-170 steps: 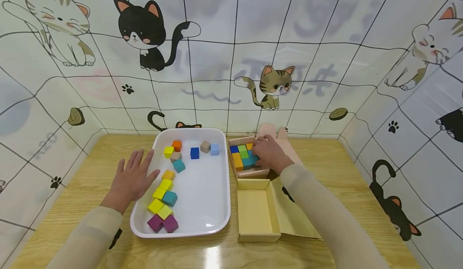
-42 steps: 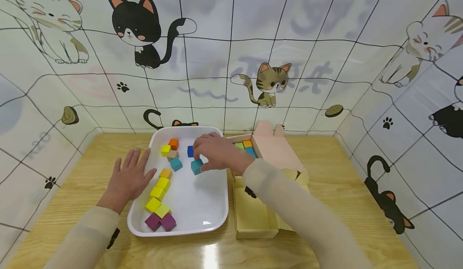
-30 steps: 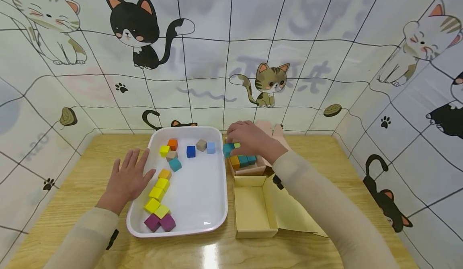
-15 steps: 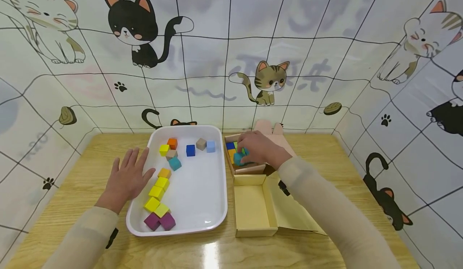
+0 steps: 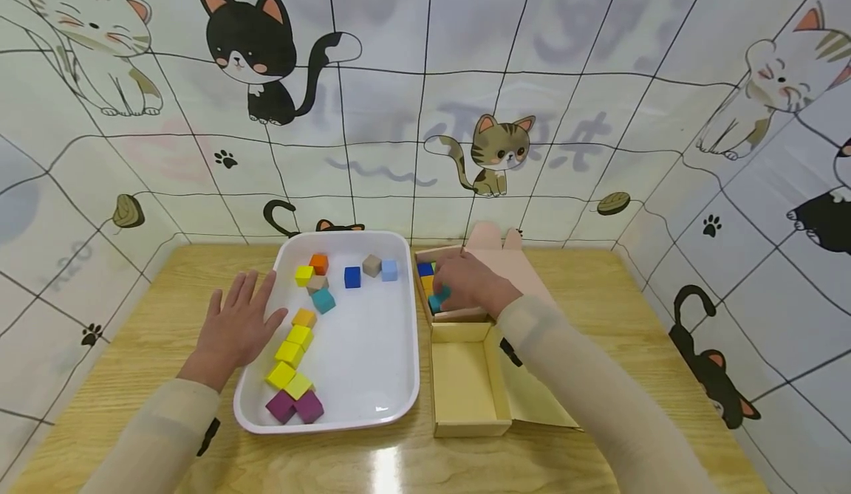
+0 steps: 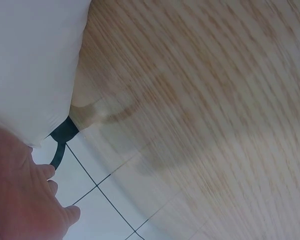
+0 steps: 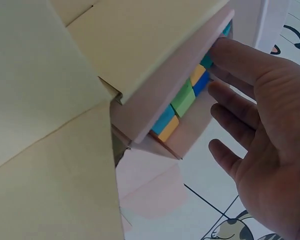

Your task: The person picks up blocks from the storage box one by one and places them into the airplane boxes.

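My right hand (image 5: 473,281) reaches into the pale pink cardboard box (image 5: 460,316) at the back right and pinches a teal cube (image 5: 435,301) at its near left part. Under the fingers lie coloured blocks, among them a blue block (image 5: 425,269) and, in the right wrist view, a green block (image 7: 183,101). The hand hides much of the box's inside. My left hand (image 5: 233,328) lies with its fingers spread at the left rim of the white tray (image 5: 372,413), holding nothing.
Several loose cubes stand in the tray, such as a purple cube (image 5: 309,407), a blue cube (image 5: 352,277) and an orange cube (image 5: 319,263). A yellowish cardboard box (image 5: 472,429) with its lid folded out right stands before the pink one. A cat-print sheet (image 5: 399,110) encloses the table.
My right hand has carried the teal cube from over the tray rightward to the pink box and lowered it in. Earlier that cube sat beside the yellow cubes. The left hand stays put.
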Available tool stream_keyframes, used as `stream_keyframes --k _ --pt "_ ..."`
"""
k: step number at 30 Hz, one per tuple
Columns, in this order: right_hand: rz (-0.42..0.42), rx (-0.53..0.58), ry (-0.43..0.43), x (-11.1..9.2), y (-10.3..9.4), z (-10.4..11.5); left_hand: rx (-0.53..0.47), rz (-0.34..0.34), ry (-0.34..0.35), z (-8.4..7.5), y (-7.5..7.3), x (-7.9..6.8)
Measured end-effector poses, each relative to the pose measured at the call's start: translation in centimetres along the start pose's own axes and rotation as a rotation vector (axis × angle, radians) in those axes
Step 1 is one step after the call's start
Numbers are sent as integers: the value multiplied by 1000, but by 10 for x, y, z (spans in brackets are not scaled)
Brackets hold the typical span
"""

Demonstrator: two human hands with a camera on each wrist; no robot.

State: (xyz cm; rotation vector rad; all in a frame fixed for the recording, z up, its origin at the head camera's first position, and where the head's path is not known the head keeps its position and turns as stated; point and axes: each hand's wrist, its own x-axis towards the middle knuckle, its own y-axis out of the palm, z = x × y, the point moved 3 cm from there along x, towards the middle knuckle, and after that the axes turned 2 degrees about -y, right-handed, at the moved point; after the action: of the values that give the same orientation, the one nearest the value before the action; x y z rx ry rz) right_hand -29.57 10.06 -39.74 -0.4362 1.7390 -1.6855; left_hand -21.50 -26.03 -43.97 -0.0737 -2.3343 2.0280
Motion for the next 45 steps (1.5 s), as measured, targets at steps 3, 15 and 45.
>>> stream_keyframes --k 3,15,45 --pt "15 -6 19 1 4 1 -4 1 0 0 1 -1" --pt "-16 -47 14 5 21 3 7 10 -14 1 5 -5" --pt "-102 -88 -117 34 -20 80 30 10 -29 -2 0 1"
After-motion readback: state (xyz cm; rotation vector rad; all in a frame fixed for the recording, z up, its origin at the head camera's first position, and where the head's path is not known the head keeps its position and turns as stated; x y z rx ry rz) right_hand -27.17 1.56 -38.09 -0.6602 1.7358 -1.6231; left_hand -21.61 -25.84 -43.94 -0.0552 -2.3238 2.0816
